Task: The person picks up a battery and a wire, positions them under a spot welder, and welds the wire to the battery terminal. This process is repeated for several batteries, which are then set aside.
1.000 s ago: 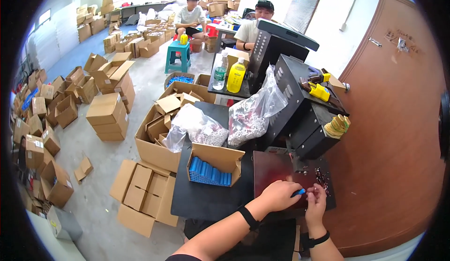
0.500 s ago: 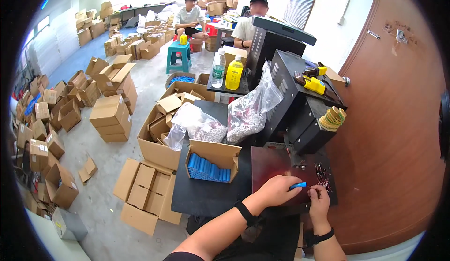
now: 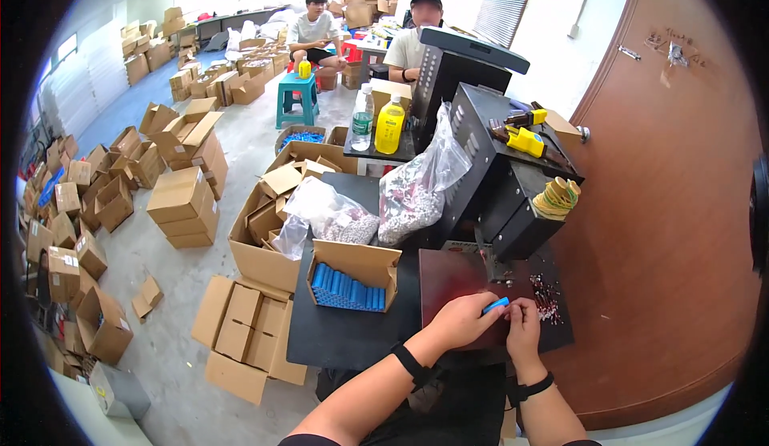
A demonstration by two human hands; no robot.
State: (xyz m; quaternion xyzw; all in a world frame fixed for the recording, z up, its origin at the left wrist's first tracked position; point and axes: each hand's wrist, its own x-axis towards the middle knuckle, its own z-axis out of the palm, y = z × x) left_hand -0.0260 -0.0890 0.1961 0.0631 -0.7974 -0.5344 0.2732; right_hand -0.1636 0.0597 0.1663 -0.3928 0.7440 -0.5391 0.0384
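Note:
My left hand (image 3: 465, 320) is closed round a blue cylindrical battery cell (image 3: 496, 305), its far end tilted up to the right. Close beside that end is my right hand (image 3: 524, 327), fingers pinched together; whatever they hold is too small to make out. Both hands are over the front of a dark red work plate (image 3: 439, 282), below the head of a black bench machine (image 3: 513, 226). A pile of tiny dark and pale parts (image 3: 548, 298) lies to the right of my hands. On the left, an open cardboard box (image 3: 376, 258) holds rows of blue battery cells (image 3: 340, 287).
Behind the cell box stand two plastic bags of small pale parts (image 3: 412, 206) (image 3: 346, 223). Yellow-handled tools (image 3: 527, 140) lie on the machine. A clear bottle (image 3: 362, 118) and a yellow bottle (image 3: 389, 126) stand beyond. Cartons (image 3: 183, 206) crowd the left floor; two people sit behind.
My right hand has moved left and up, closer to the cell. The cell in my left hand is tilted more steeply. The whole view has shifted slightly.

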